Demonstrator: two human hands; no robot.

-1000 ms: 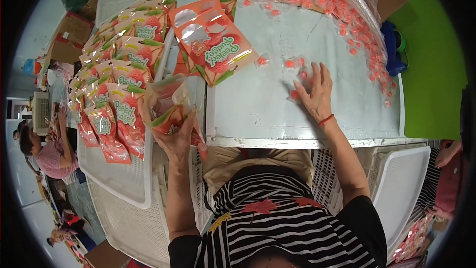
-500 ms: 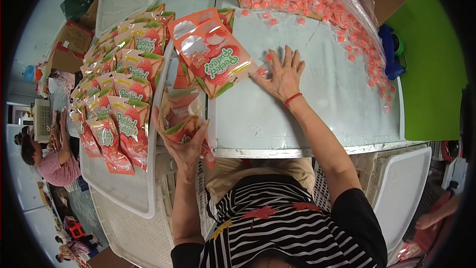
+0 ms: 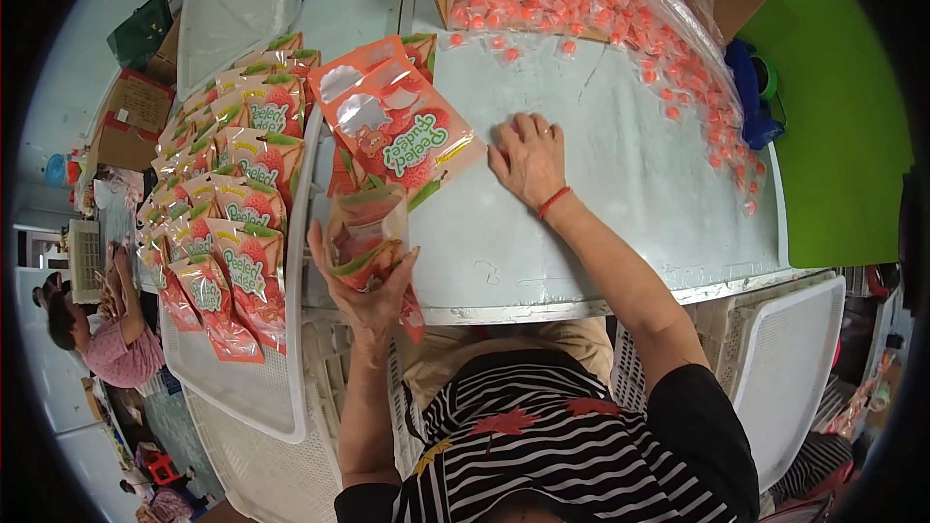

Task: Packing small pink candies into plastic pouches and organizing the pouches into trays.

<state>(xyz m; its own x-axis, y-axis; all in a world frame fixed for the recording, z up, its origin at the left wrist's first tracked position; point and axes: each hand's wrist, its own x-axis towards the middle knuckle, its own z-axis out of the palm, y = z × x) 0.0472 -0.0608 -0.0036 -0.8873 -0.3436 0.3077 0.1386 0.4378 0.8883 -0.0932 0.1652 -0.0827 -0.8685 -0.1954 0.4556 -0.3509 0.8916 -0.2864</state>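
My left hand (image 3: 363,302) wraps round an upright pink-and-green candy pouch (image 3: 366,266) at the table's near left edge; its mouth gapes upward. My right hand (image 3: 533,163), with a red bracelet at the wrist, rests on the tabletop with its fingers curled down. What lies under those fingers is hidden. Between the hands and farther off, a few flat pouches (image 3: 399,131) overlap, the top one a red pouch with clear windows. Wrapped red candies (image 3: 581,15) spill from a plastic-lined carton at the far side, with a few loose ones in front.
Plump pouches (image 3: 247,271) fill a white tray (image 3: 296,368) on my left. A blue tape dispenser (image 3: 760,107) stands at the far right beside a green surface (image 3: 833,174). White crates (image 3: 790,378) are stacked at lower right. Another person (image 3: 121,349) works at far left.
My right hand has drawn its spread fingers in and slid slightly nearer and left. The loose candies beside its thumb no longer show. My left hand still holds the pouch.
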